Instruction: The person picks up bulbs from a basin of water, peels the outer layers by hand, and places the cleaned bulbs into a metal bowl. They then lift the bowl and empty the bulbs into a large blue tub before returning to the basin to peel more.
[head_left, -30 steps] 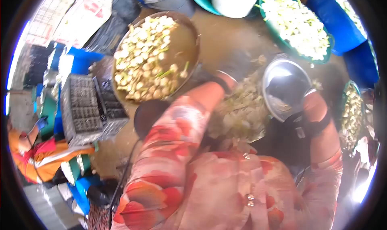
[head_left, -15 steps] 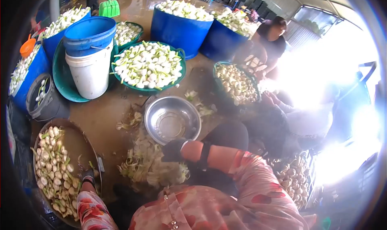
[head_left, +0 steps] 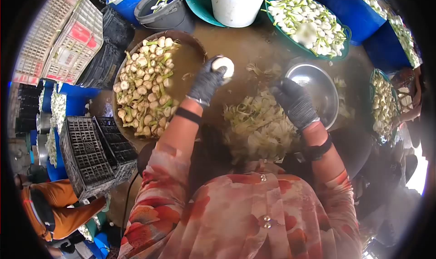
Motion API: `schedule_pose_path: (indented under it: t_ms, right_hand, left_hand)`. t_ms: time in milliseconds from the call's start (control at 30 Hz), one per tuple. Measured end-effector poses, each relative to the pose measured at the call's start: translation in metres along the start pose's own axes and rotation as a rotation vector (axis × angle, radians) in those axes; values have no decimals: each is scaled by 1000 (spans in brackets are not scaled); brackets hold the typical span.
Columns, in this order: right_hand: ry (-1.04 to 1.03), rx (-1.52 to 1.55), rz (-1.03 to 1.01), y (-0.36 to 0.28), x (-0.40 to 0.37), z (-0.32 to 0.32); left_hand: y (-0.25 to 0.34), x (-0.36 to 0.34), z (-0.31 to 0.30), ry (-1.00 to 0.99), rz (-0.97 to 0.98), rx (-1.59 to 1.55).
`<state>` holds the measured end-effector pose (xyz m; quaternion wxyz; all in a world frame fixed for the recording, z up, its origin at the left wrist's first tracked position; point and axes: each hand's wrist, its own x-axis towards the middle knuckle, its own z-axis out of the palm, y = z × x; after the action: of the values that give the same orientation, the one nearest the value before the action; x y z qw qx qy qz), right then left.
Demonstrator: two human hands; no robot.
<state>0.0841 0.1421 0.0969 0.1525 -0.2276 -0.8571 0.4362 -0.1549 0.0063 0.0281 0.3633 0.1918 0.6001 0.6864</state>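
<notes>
My left hand [head_left: 205, 84], in a dark glove, grips a white garlic bulb [head_left: 224, 66] beside the rim of a round basin [head_left: 193, 47]. Unpeeled garlic bulbs [head_left: 145, 88] with short green stems fill the basin's left side. My right hand [head_left: 296, 105], gloved too, has its fingers curled in front of a shiny metal bowl [head_left: 328, 93]; what they hold, if anything, is hidden. Between and below both hands lies a pile of pale garlic skins [head_left: 259, 127] on the ground.
A green basket [head_left: 348, 36] of white bulbs with green stems stands ahead, near a white bucket [head_left: 234, 7] and a grey bucket [head_left: 160, 14]. Black crates [head_left: 88, 145] are at left, near a person in orange trousers [head_left: 66, 193]. Another person's arm [head_left: 411, 113] shows at right.
The view has swung left. My left hand has come up out of the basin with a garlic bulb. My right hand stays near the metal bowl and the skins.
</notes>
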Motion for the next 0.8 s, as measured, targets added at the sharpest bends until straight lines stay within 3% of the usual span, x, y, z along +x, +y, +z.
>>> schedule_pose_path:
  t_ms: [67,200,333,567,700,733,800]
  right_hand:
    - [138,180,61,-6,3,3]
    - [148,348,65,4,2,11]
    - [137,20,-198,20,-4,13]
    - [145,-321,-51,45,-8,18]
    - [200,-22,98,69,-8,11]
    - [154,108,213,80,-8,7]
    - [40,-102,182,128,-9,14]
  left_hand:
    - [-9,-25,21,-62,91,51]
    - [1,-78,63,24,40,179]
    - [-23,-94,85,59,106,295]
    - [-51,-94,109,-47,157,368]
    - [-46,-90,116,-177,135,357]
    - [-44,-91,118,-189,110,242]
    - [-41,-89,121,-214,65,12]
